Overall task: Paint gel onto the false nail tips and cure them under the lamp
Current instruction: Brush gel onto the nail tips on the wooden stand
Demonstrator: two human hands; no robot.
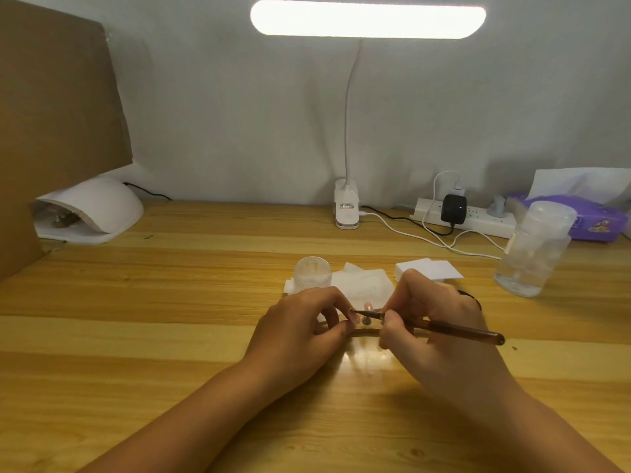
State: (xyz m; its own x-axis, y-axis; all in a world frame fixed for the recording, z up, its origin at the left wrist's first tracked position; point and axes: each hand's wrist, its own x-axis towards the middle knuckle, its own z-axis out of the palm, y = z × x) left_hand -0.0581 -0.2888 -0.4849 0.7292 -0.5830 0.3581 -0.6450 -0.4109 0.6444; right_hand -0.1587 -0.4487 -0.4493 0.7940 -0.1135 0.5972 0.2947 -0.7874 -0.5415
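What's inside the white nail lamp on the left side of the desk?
The nail lamp opening shows a few small brownish items on its white base, too dim to identify. Its dome hides anything deeper inside.

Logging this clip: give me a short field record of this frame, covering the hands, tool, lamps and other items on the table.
left hand: pinches what looks like a nail tip
right hand: grips brush, bristles at that tip
curing lamp: far left on table, apart from hands
jar: behind left hand, beside white pads
desk lamp: lit
stage: painting, curing not yet begun
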